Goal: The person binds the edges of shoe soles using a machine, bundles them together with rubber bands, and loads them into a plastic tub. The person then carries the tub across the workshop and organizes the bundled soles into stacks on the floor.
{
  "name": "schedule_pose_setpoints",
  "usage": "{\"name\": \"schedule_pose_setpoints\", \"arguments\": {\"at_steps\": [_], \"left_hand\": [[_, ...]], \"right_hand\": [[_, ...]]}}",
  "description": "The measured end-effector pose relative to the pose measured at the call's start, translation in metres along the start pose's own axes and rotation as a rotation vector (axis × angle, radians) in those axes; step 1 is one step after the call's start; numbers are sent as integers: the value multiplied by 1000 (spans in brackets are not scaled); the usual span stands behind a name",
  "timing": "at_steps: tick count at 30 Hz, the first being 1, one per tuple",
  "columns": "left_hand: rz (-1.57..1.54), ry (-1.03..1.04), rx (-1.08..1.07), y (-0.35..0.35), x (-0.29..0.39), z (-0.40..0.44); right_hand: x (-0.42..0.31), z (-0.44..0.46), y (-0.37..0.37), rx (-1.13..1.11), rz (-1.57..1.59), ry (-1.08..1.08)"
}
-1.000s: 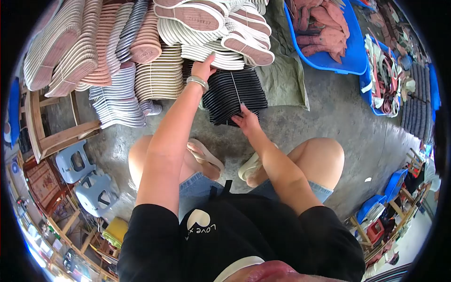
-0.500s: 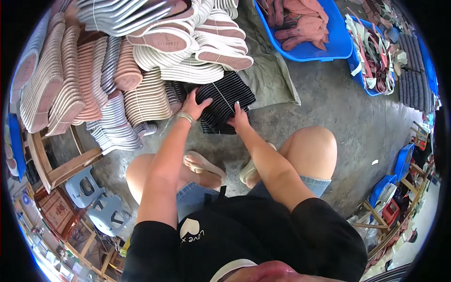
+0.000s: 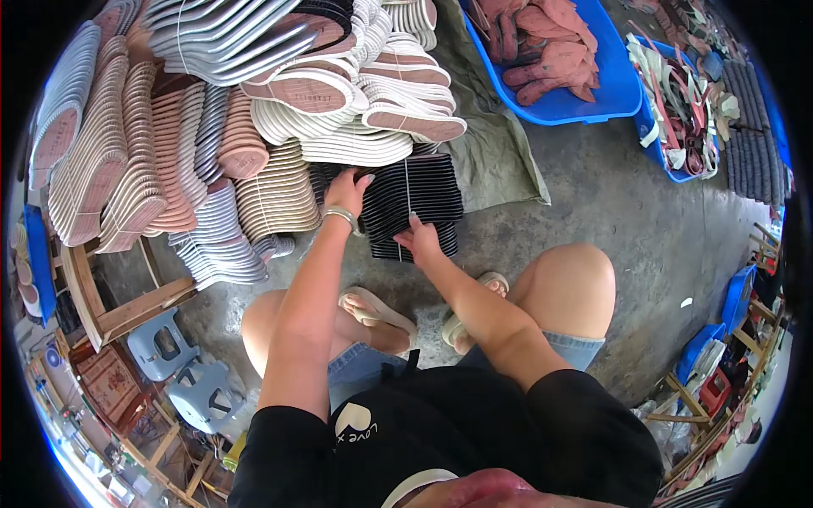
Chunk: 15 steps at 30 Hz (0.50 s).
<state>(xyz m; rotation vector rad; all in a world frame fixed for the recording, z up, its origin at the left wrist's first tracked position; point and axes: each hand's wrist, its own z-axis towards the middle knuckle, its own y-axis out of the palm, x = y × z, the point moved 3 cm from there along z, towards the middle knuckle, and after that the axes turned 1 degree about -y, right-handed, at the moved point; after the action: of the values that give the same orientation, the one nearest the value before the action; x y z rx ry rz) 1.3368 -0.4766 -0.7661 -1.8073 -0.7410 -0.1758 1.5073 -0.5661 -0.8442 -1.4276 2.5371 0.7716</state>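
Note:
A string-tied bundle of black shoe soles [image 3: 430,193] lies on the floor in front of me, stacked on more black soles. My left hand [image 3: 345,195], with a bangle at the wrist, grips the bundle's left side; its fingertips are partly hidden. At the near edge, close to the string, my right hand [image 3: 421,240] holds the same bundle with thumb and fingers. White-edged soles with brown bottoms [image 3: 415,123] are piled just beyond it. Left of my left hand stands a tied stack of beige soles [image 3: 275,195].
More sole stacks [image 3: 89,161] fill the left. A blue tub of reddish pieces [image 3: 622,95] stands far right, beside a blue basket of straps [image 3: 677,165]. Grey-green cloth [image 3: 500,161] covers part of the concrete floor. Blue-grey stools [image 3: 199,398] and a wooden frame [image 3: 144,306] are at left.
The black bundle has turned from a slant to nearly square, its string now running straight away from me. My right hand has shifted down to its near edge; my left hand stays at its left side.

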Motion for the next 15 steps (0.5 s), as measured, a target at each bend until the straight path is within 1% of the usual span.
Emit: {"name": "schedule_pose_setpoints", "arguments": {"at_steps": [2,3,5,6,7,8,9,10,11,13,14,15], "left_hand": [[73,-22,-8,12,-9,2],[76,-23,-6,20,-16,2],[39,15,58,23,-25,-4],[115,65,-31,12,-24,-11],[120,64,-15,-17,-16,-20],[135,93,-173,-51,-2,-39],[145,118,-341,-80,9,-64],[114,118,-338,-111,15,-87],[84,121,-334,-135,11,-109],[51,199,-122,-166,-19,-153],[113,215,-63,-179,-26,-176],[176,228,-6,-186,-29,-199]], "right_hand": [[-11,0,-3,61,-262,30],[-20,2,-8,57,-260,31],[-33,13,-17,-235,-845,411],[-61,10,-5,-316,-1181,400],[-95,1,16,-450,-1427,153],[-127,6,28,-311,-1057,-64],[-166,10,31,-239,-764,-298],[-199,8,27,-6,-699,-758],[-229,21,14,211,-795,-876],[-241,70,0,315,-388,-799],[-244,66,6,308,-388,-802],[-243,56,16,237,-358,-630]]}}
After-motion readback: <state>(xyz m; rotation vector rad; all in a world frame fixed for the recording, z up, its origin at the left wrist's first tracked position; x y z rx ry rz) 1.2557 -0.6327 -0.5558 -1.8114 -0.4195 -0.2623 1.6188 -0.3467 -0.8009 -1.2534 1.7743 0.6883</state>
